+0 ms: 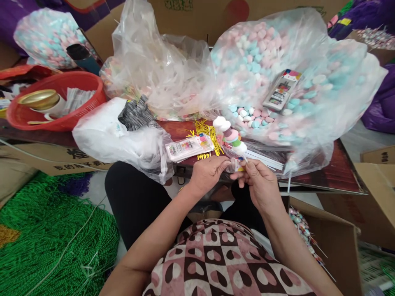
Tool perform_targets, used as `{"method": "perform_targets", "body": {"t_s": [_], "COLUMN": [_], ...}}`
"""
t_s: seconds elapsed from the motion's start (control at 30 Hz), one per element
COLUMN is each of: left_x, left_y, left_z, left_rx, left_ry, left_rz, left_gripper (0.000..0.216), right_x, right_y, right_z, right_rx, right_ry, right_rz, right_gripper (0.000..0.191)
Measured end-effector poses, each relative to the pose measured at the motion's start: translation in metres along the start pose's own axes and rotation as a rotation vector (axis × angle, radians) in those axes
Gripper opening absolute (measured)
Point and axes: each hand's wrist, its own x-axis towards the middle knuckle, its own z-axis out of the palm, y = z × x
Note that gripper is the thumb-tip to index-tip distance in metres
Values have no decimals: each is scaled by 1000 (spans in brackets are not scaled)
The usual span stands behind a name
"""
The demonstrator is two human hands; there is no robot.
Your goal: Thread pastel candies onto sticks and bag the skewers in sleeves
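In front of my lap I hold a marshmallow skewer (232, 135), with white, pink and green pieces on a stick, inside a small clear printed bag (238, 164). My left hand (207, 174) is closed in a pinch on the bag's lower edge. The thumb and fingers of my right hand (261, 179) close around the stick just below the sweets. Left of the skewer lies a stack of printed clear bags (189, 148). Gold twist ties (210, 135) are scattered behind it. White sticks (262, 159) lie to the right of the skewer.
A big clear sack of pastel marshmallows (256, 53) covers the table's right side, with a pack of printed bags (282, 90) on top. A red basket (89, 111) stands at left. Below right, an open cardboard box (336, 246) holds finished-looking skewers. Green cord (61, 234) is heaped at left.
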Motion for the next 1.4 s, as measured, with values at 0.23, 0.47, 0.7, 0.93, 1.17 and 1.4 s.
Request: {"method": "perform_targets", "body": {"t_s": [0.23,0.47,0.7,0.93,1.17,1.4], "left_x": [-2,8,14,13,13,10], "left_y": [4,-8,-11,-10,-7,-18], "left_z": [5,-8,-29,-27,-23,-26], "left_rx": [-107,-567,-1094,-1099,-1010,-780], "left_ry": [-65,112,181,121,60,17], "left_rz": [-82,-399,-481,-459,-498,-444], "left_gripper": [37,42,45,46,46,48], "right_x": [-2,-2,-14,-30,-30,-25], "right_y": [14,4,-30,-24,-30,-27], "right_z": [-6,-7,-48,-79,-83,-98], "right_rx": [-116,-14,-103,-262,-374,-581], "right_ry": [-51,-101,-74,-21,-83,-67], "right_rz": [-55,-31,-119,-95,-93,-139], "right_gripper": [22,24,16,14,19,25]}}
